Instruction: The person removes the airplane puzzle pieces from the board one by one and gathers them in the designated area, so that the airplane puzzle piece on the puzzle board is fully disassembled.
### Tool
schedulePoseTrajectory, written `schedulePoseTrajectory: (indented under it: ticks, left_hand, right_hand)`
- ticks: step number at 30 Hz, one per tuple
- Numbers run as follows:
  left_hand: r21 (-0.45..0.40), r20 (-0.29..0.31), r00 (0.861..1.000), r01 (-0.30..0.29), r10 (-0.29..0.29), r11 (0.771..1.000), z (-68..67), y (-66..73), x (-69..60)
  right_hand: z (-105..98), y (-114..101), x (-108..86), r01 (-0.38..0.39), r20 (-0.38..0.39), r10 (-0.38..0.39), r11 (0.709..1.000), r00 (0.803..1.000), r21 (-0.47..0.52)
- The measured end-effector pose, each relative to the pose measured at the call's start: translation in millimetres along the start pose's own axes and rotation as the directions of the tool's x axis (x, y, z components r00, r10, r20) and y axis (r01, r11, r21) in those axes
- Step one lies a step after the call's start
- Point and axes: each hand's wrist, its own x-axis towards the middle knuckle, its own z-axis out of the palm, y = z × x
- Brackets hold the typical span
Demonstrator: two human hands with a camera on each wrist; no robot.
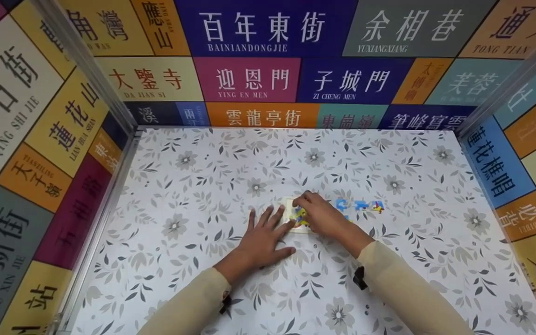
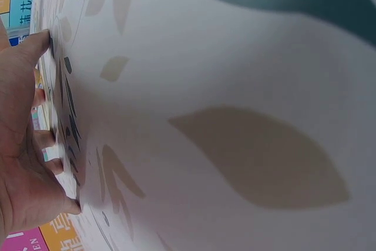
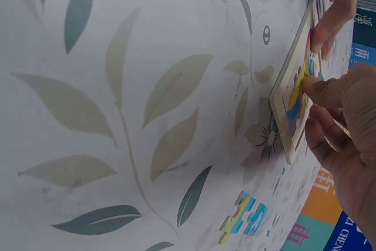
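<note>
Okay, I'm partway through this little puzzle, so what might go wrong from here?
Loose pieces lie close beside your right hand, so your wrist might scatter them as it moves.

The puzzle tray seems steadied just by fingertips of your left hand, so a hard push might slide it.

Your right hand works close against the pieces in the tray, and might nudge some out of line.
</note>
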Motion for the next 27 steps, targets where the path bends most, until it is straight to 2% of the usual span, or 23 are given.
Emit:
schedulePoseTrajectory:
  ticks: [5,10,18,27]
  left_hand:
    - [0.014,-0.002,1.000,-0.001,0.001,1.000,3.1,-1.3,0.6]
    - [0.018,-0.011,1.000,-0.004,0.004,1.000,4.1,-1.7,1.2]
    - [0.010,-0.005,1.000,0.002,-0.002,1.000,4.2,-1.8,1.8]
    - [0.012,0.004,1.000,0.008,-0.008,1.000,6.9,-2.8,2.0]
  right_hand:
    - [-1,1,-1.1,0.066,0.031,-0.063,0.994,0.998,-0.092]
    - [-3,4,-1.3,0.101,0.055,-0.095,0.987,0.994,-0.123]
    - [-7,6,-5.1,0.117,0.059,-0.112,0.989,0.992,-0.094]
    - [-15,7,-10.8,0.060,0.040,-0.059,0.998,0.997,-0.007]
